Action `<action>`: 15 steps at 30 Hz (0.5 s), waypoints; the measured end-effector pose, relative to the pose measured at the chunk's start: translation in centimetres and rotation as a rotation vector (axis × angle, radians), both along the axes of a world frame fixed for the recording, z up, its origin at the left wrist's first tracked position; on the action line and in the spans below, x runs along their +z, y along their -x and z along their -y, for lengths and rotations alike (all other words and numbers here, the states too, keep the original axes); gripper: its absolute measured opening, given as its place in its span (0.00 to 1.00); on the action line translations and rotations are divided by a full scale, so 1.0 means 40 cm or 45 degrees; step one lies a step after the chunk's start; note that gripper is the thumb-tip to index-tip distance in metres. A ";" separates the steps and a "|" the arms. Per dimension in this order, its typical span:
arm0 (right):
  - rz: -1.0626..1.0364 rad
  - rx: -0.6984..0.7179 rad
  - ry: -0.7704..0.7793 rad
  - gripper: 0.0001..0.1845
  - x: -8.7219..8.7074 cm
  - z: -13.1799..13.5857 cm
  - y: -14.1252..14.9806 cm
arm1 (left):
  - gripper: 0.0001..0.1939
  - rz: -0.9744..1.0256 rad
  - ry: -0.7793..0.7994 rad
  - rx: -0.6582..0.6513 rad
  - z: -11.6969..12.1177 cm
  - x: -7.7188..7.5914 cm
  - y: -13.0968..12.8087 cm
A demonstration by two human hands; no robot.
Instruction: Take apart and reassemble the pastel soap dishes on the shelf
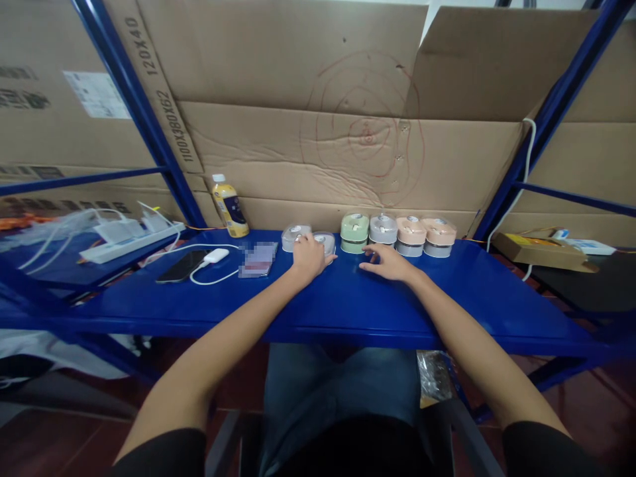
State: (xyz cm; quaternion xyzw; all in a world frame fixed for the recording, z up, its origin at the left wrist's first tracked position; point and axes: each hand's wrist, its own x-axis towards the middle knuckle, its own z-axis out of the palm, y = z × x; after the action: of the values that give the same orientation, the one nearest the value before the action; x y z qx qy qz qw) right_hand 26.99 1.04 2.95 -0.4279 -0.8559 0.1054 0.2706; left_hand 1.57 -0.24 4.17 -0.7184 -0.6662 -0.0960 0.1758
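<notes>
Two low grey round-cornered containers with clear lids stand side by side on the blue shelf; the left grey container (292,237) is partly covered by my fingers. My left hand (309,257) is curled over the front of the right grey container (325,241), thumb at its right side. Right of it is a green-topped container (354,232), taller than the grey pair. My right hand (390,263) hovers or rests just in front of it, fingers apart, nothing held. Farther right, a taller grey container (383,228) and two peach-topped containers (411,235) continue the row.
A yellow bottle (231,209) stands at the back left. A dark phone (182,266), a white charger (217,256) with cable and a blurred-out flat item (257,259) lie left of my hands. Cardboard (248,139) backs the shelf, between blue posts (144,112).
</notes>
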 end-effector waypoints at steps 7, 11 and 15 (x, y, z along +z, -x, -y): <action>0.014 0.011 0.041 0.25 -0.004 0.003 0.004 | 0.36 0.073 0.069 -0.061 -0.133 0.010 -0.038; 0.026 0.019 0.039 0.24 -0.008 0.000 0.006 | 0.41 0.114 0.090 -0.062 -0.130 0.022 -0.006; 0.018 0.031 0.035 0.22 -0.011 -0.003 0.006 | 0.44 0.090 0.041 -0.071 -0.115 0.041 0.060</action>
State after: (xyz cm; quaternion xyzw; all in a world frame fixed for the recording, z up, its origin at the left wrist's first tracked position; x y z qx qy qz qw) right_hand 26.76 1.17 2.52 -0.4220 -0.8614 0.1174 0.2572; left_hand -0.84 4.35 5.82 -0.7356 -0.6531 -0.1154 0.1377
